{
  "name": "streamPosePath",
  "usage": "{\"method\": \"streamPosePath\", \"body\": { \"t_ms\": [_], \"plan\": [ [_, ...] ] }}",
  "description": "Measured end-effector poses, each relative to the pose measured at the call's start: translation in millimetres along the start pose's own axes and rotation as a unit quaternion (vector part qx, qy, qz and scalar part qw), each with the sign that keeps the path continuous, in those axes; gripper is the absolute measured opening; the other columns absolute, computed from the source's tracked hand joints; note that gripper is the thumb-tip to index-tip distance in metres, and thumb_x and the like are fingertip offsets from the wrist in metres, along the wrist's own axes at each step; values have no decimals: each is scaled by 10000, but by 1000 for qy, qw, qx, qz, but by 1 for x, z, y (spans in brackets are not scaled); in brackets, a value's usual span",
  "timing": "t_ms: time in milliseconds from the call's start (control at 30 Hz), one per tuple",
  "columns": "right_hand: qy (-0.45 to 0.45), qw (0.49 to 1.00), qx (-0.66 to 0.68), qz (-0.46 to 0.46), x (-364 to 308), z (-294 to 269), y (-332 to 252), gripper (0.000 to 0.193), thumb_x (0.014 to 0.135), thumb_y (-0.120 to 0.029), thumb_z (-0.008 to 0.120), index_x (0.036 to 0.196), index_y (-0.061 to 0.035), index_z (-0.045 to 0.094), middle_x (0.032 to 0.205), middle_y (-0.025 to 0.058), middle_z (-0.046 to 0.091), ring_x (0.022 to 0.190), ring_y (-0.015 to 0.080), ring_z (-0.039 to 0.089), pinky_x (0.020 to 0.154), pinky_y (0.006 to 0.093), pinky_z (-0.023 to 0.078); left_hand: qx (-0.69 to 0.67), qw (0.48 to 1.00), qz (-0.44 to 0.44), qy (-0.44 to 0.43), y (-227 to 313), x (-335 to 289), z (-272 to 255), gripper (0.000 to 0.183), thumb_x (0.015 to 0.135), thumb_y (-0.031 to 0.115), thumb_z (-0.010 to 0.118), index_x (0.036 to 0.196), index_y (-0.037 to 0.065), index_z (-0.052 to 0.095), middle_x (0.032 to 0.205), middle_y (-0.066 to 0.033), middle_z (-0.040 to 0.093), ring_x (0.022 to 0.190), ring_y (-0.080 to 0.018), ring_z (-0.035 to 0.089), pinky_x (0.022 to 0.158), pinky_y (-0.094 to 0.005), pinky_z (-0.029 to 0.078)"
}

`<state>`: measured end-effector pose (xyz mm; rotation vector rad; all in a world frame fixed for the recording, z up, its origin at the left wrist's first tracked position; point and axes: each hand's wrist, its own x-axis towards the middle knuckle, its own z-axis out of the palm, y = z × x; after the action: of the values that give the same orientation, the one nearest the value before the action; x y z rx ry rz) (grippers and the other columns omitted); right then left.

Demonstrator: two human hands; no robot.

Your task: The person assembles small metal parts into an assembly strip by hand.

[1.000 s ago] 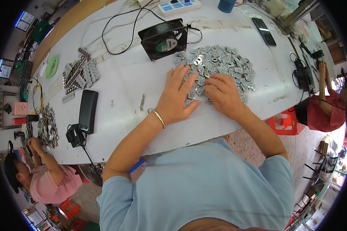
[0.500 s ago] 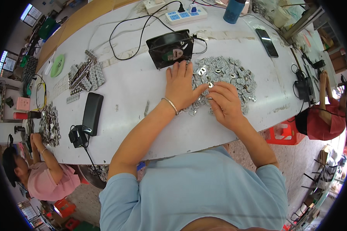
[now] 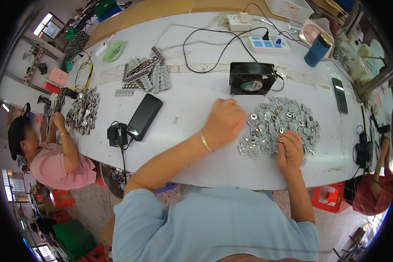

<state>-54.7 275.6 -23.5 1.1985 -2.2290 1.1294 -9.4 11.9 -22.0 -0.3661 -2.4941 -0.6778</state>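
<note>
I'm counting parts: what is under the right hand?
Around the right hand show small grey metal parts, with white table beside its wrist; anything directly beneath the hand is covered.

Black fan (image 3: 252,78): one
Wearer's hands: two, left hand (image 3: 225,122) and right hand (image 3: 292,150)
Metal piles on the desk (image 3: 190,113): three, a heap (image 3: 289,117) at the fan's near right, a stack (image 3: 146,74) and a scatter (image 3: 84,111) left of it
Phone (image 3: 339,96): one, right of the fan
Blue bottle (image 3: 317,52): one, right of the fan
Blue-and-white power strip (image 3: 268,44): one, beyond the fan
</note>
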Motion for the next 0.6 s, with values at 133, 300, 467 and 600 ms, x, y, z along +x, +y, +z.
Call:
{"method": "streamPosePath", "body": {
  "t_ms": [133,300,467,600],
  "plan": [
    [12,1000,2,22,0,1,5,139,785,28,656,921,1,643,981,131,648,966,322,602,864,408,480,229,966,-118,4,-94,-15,-85,229,784,193,678,962,50,664,961,-147,648,949,-332,591,799,-465,463],
    [-4,1000,1,13,2,6,3,136,787,19,661,919,-7,640,974,125,643,959,321,598,851,403,484,295,845,-442,-57,-166,-13,-138,512,808,417,663,1145,34,640,1086,-195,651,1075,-358,596,900,-481,478],
    [-4,1000,5,-3,2,8,1,154,773,36,661,920,-2,636,963,132,640,937,324,601,827,401,488,354,820,-435,-112,-198,-20,-120,478,798,430,648,1064,33,671,1069,-193,669,1020,-367,632,874,-462,503],
    [6,1000,-7,10,0,6,2,164,768,43,658,926,4,638,957,140,640,926,326,603,823,400,489,323,859,-394,-55,-215,-35,-120,338,805,355,641,935,47,695,1033,-193,675,907,-363,658,786,-455,529]
  ]
}}
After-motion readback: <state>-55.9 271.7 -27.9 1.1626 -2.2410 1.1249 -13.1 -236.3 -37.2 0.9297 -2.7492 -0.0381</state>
